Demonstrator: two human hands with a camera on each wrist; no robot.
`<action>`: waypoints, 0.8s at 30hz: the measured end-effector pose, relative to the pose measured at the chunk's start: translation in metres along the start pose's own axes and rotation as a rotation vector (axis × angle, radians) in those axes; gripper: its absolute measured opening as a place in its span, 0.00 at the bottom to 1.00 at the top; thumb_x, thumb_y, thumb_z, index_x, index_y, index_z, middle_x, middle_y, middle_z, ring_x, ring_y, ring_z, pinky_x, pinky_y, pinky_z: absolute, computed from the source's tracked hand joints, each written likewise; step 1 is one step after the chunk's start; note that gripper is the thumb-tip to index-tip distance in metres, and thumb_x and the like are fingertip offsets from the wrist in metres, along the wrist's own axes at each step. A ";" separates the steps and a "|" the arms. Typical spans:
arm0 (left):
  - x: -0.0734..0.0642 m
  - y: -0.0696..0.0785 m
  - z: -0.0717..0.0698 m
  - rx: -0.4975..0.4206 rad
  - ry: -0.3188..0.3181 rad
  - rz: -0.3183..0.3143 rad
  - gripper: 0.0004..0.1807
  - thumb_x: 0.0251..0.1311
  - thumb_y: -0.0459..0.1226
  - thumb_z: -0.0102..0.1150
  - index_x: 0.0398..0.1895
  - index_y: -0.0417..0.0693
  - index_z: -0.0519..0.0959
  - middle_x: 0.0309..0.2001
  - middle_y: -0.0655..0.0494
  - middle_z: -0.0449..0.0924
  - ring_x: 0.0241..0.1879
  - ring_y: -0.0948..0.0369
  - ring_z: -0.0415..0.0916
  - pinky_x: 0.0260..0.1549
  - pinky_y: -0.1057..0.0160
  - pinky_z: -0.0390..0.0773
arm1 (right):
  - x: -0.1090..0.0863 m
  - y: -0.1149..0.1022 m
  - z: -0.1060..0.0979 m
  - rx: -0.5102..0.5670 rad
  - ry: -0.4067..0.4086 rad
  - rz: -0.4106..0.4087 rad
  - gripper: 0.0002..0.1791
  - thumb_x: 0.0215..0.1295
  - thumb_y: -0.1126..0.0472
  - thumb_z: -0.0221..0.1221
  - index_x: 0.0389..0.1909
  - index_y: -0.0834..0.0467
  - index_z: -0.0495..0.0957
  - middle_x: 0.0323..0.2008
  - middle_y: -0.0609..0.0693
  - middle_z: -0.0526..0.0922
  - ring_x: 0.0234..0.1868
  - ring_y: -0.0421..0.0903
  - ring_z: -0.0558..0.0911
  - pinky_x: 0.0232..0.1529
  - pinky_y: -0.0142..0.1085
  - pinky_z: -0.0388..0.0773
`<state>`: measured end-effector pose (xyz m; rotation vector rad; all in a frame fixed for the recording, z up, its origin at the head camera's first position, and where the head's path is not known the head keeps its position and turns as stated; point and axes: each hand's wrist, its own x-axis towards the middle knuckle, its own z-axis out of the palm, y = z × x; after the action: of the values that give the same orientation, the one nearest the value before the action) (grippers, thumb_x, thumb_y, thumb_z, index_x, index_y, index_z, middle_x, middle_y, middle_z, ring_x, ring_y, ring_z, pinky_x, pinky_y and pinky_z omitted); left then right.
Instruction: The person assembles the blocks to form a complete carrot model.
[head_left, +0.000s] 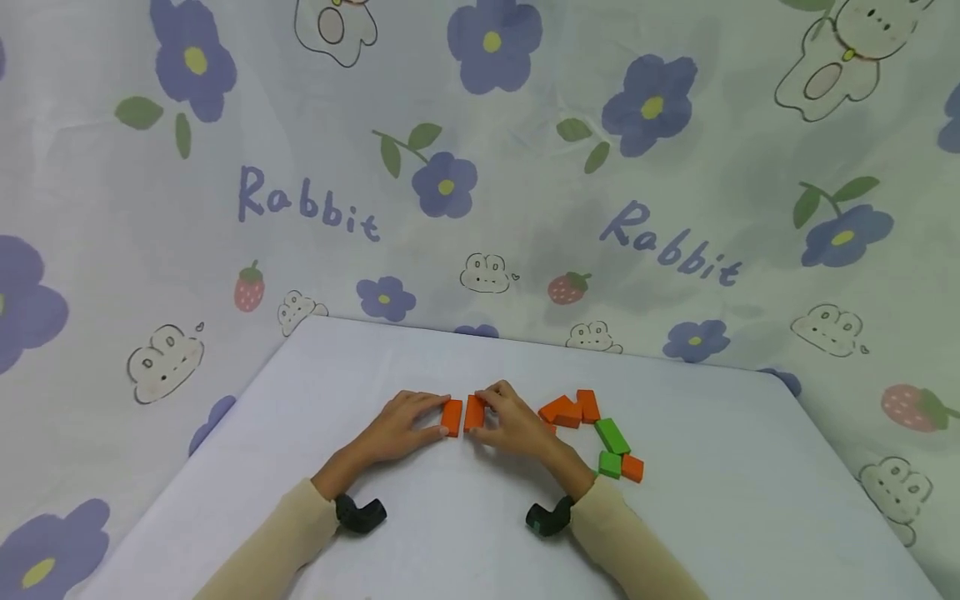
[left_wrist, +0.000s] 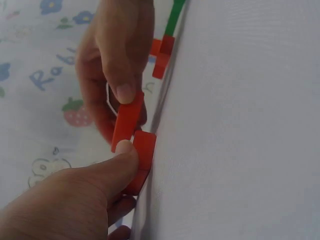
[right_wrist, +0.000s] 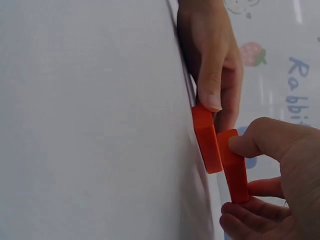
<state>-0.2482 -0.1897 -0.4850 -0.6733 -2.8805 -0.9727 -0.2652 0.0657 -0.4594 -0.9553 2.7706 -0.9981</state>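
Observation:
My left hand [head_left: 401,423] pinches an orange block [head_left: 452,418] by its two ends, thumb at the near end and fingers at the far one. Just to the right, my right hand [head_left: 517,421] pinches a second orange block [head_left: 474,413] the same way. A narrow gap parts the two blocks, which stand side by side in the head view. In the right wrist view the left hand's block [right_wrist: 207,140] is low at the white table, and the right hand's block [right_wrist: 233,167] is beside it, a little higher.
Right of the right hand lie several loose blocks: orange ones [head_left: 588,406] toward the back, a long green block [head_left: 612,436], a small green block [head_left: 610,464] and an orange block [head_left: 632,468] nearer. Behind the white table [head_left: 375,367] hangs a flowered cloth [head_left: 517,225].

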 end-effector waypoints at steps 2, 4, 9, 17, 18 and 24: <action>0.001 0.000 0.000 -0.001 0.004 0.007 0.33 0.63 0.57 0.62 0.70 0.59 0.72 0.66 0.56 0.75 0.65 0.51 0.66 0.63 0.39 0.67 | -0.001 0.002 0.004 0.014 0.010 -0.011 0.32 0.63 0.56 0.67 0.65 0.63 0.73 0.54 0.56 0.73 0.53 0.48 0.77 0.56 0.41 0.80; 0.001 0.001 0.001 -0.008 0.006 0.012 0.33 0.63 0.57 0.62 0.70 0.59 0.72 0.66 0.56 0.75 0.64 0.51 0.67 0.63 0.39 0.67 | -0.002 0.005 0.009 0.016 0.014 -0.026 0.33 0.63 0.55 0.67 0.66 0.64 0.72 0.55 0.56 0.72 0.54 0.48 0.77 0.58 0.41 0.79; -0.001 0.001 0.003 -0.013 0.011 0.019 0.33 0.63 0.57 0.62 0.70 0.58 0.73 0.66 0.56 0.76 0.64 0.51 0.67 0.63 0.39 0.67 | -0.004 0.008 0.021 -0.016 0.038 -0.036 0.34 0.63 0.53 0.67 0.67 0.64 0.72 0.57 0.54 0.72 0.56 0.47 0.77 0.60 0.41 0.78; -0.002 0.004 0.000 -0.002 0.005 0.013 0.33 0.64 0.56 0.61 0.70 0.57 0.72 0.66 0.55 0.75 0.64 0.50 0.67 0.63 0.38 0.67 | -0.003 0.008 0.025 -0.060 0.052 -0.056 0.33 0.64 0.53 0.67 0.67 0.63 0.72 0.58 0.54 0.74 0.58 0.48 0.76 0.63 0.42 0.76; -0.002 0.004 -0.001 -0.004 0.004 0.012 0.33 0.64 0.56 0.62 0.70 0.57 0.72 0.66 0.55 0.75 0.64 0.50 0.67 0.63 0.38 0.67 | -0.002 0.008 0.025 -0.063 0.049 -0.055 0.33 0.64 0.52 0.66 0.67 0.63 0.72 0.59 0.54 0.74 0.59 0.48 0.76 0.63 0.42 0.76; -0.001 0.003 -0.002 0.002 -0.013 0.011 0.34 0.63 0.56 0.63 0.71 0.56 0.71 0.67 0.54 0.75 0.64 0.50 0.66 0.63 0.37 0.67 | -0.002 0.008 0.023 -0.065 0.032 -0.026 0.33 0.65 0.51 0.65 0.68 0.61 0.71 0.60 0.54 0.74 0.61 0.49 0.74 0.64 0.43 0.75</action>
<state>-0.2465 -0.1884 -0.4816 -0.6970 -2.8859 -0.9678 -0.2621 0.0583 -0.4826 -0.9946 2.8407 -0.9401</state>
